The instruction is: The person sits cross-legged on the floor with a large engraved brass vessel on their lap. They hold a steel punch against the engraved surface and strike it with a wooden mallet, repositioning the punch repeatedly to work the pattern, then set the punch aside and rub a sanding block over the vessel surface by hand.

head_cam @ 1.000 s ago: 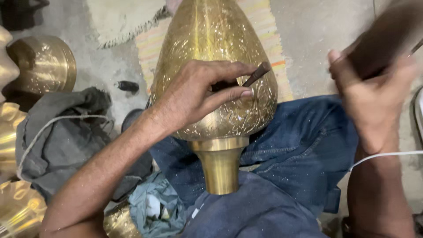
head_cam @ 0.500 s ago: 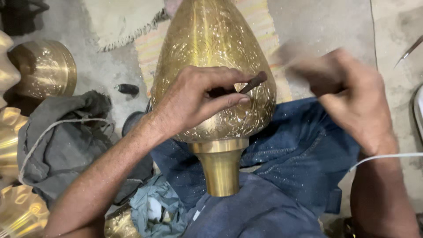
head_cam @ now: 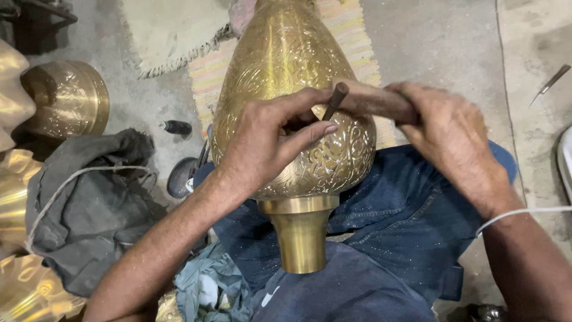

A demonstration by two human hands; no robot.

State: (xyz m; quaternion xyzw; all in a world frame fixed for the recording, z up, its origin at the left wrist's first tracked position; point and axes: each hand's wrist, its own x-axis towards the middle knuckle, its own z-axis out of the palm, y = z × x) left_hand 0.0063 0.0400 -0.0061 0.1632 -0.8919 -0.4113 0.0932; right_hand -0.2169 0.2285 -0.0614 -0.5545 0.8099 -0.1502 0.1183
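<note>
A large engraved brass vase (head_cam: 280, 65) lies across my lap on blue jeans (head_cam: 387, 238), its plain neck (head_cam: 301, 238) pointing toward me. My left hand (head_cam: 268, 140) rests on the vase's belly and pinches a small dark metal chisel (head_cam: 335, 100) against the engraved surface. My right hand (head_cam: 453, 137) grips a wooden mallet (head_cam: 375, 100) whose head meets the top of the chisel. A white cord (head_cam: 524, 213) runs over my right wrist.
A round brass bowl (head_cam: 68, 98) and other brass pieces (head_cam: 15, 173) sit at the left. A grey cloth bag (head_cam: 89, 203) with a cord lies beside my left arm. A striped mat (head_cam: 351, 36) lies under the vase. A thin metal tool (head_cam: 551, 82) rests on the floor, right.
My right hand swung the mallet down from the upper right onto the chisel head. My left hand and the vase stayed in place.
</note>
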